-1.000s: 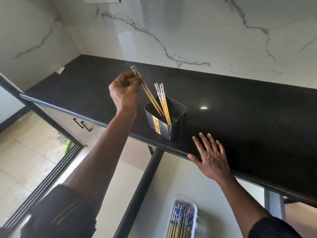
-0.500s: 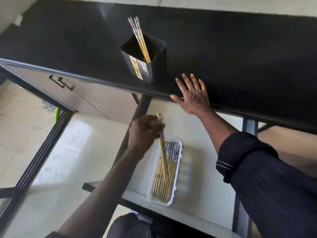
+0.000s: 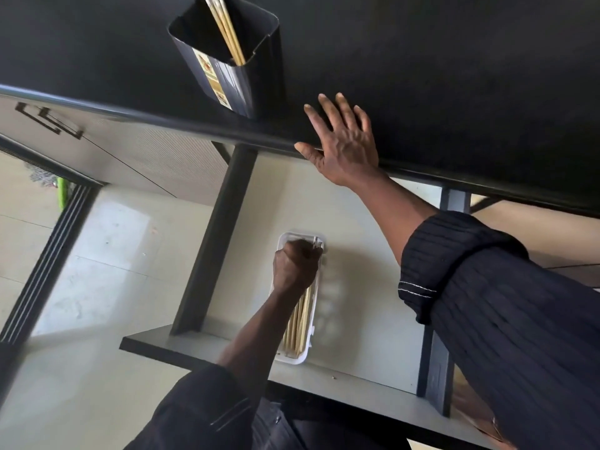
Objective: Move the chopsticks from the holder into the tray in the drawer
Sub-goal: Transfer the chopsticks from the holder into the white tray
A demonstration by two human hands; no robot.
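A dark square holder stands near the black counter's front edge, and a few bamboo chopsticks lean inside it. Below, in the open drawer, lies a white tray with several chopsticks in it. My left hand is down inside the tray's far end, fingers closed around the patterned ends of chopsticks that lie along the tray. My right hand rests flat on the counter edge, fingers spread, to the right of the holder.
The black counter fills the top of the view. A closed cabinet front with a dark handle lies to the left. The drawer's dark side rails frame it. Pale floor tiles and a sliding-door track show at left.
My left hand has carried chopsticks from the holder down to the tray and lowered them flat into it. My right hand stays on the counter edge. The view has tilted downward.
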